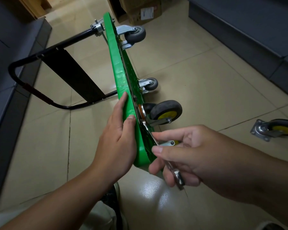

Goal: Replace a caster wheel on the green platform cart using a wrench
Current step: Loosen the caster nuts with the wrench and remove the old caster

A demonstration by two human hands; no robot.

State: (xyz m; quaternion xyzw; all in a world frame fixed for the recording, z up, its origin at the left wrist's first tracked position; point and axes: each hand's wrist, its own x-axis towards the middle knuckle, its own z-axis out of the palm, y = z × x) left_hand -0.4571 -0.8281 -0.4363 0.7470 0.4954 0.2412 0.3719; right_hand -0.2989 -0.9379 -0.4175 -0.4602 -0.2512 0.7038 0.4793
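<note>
The green platform cart (pixel 118 63) stands on its side edge on the tiled floor, wheels pointing right. My left hand (pixel 118 135) rests with straight fingers against the cart's near green rim. My right hand (pixel 186 155) grips a metal wrench (pixel 177 175), whose far end reaches to the mounting plate of a black caster with a yellow hub (pixel 166 111) at the cart's near corner. A loose caster wheel with yellow hub (pixel 276 131) lies on the floor to the right. Two grey casters (pixel 136 34) (pixel 150 83) sit further along the cart.
The cart's black folding handle (pixel 45 77) lies out to the left on the floor. Dark grey furniture (pixel 249 29) lines the right side and more stands at the left. Cardboard boxes (pixel 140 10) stand at the far end. My knee shows at the bottom.
</note>
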